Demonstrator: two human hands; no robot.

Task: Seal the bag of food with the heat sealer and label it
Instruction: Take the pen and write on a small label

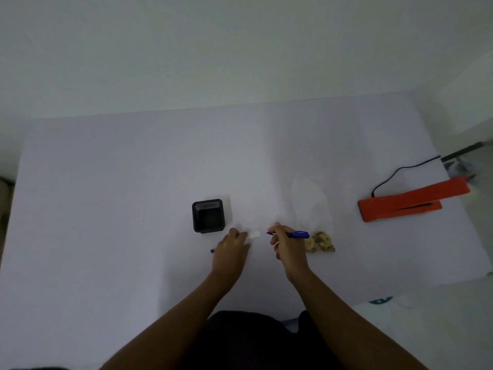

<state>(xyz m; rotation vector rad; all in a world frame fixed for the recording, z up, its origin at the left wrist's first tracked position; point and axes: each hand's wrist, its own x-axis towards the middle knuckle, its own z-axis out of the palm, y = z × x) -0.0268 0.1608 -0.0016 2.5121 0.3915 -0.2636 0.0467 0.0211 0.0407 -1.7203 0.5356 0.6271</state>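
Worktop [133,196] space, pale and wide, carries everything, with the tools set within arm's reach of the person. Farthest right lies the orange heat sealer [410,202], its arm raised and its black cord [400,170] trailing off the far edge, seemingly parked aside. Nearer the middle the clear bag of food [318,240] lies flat, cookies bunched at its near end, just beside the right hand [289,249], probably kept close to receive the label. A black square holder [208,215] stands left of centre, likely the pen's home. The left hand [231,252] lies on the surface, fingertips pinning a small white label [254,235] so it cannot slide. The right hand's grip is curled round a blue pen [292,234], tip aimed at the label, apparently about to write. A small blue piece, perhaps the cap [212,251], peeks out beside the left hand.
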